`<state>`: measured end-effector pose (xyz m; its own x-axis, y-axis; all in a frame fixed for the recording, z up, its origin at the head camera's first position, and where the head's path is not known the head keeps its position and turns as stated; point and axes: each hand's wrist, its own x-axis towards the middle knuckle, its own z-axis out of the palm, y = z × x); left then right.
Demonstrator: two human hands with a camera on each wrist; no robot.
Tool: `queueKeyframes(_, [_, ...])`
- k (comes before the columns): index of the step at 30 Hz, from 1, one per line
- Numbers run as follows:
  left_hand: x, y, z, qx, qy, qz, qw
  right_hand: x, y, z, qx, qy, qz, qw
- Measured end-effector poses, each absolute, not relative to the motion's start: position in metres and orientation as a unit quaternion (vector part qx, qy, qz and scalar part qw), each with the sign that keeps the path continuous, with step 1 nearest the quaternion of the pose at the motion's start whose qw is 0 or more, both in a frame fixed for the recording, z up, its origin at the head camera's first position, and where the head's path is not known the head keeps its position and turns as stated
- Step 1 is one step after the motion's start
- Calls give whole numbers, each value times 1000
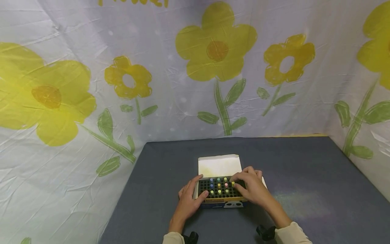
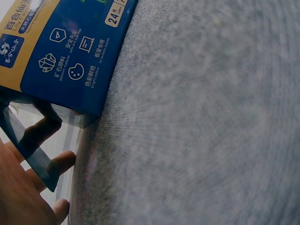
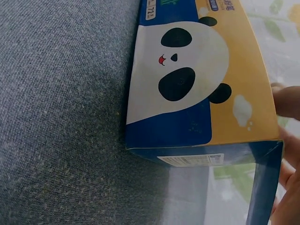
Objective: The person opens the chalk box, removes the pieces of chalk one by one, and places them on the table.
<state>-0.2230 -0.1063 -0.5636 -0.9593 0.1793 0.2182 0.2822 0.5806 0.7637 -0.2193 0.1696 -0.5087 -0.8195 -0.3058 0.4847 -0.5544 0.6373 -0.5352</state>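
Note:
A chalk box stands on the table with its lid up and its front towards me. Its black grid insert has small holes, with several coloured chalk sticks upright in it, among them a pink one and a blue one. My left hand holds the box's left end, thumb at the front corner and forefinger towards the back. Over the right end of the grid, my right hand pinches the top of a yellow chalk stick; whether its lower end is in a hole cannot be seen.
The white inside of the lid stands behind the grid. End flaps stick out at both sides, the left flap and the right flap. A dark grey table lies beneath, with a flower-printed cloth around it.

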Motion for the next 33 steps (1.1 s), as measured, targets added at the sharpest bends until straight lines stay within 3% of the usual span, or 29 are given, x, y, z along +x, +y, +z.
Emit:
queueKeyframes(18, [-222, -106, -564, -131, -888, -437, 61, -226, 171, -500, 255, -827, 407, 292])
queueKeyframes(33, [-221, -106, -563, -139, -884, -441, 67, -220, 184, -493, 230, -811, 467, 267])
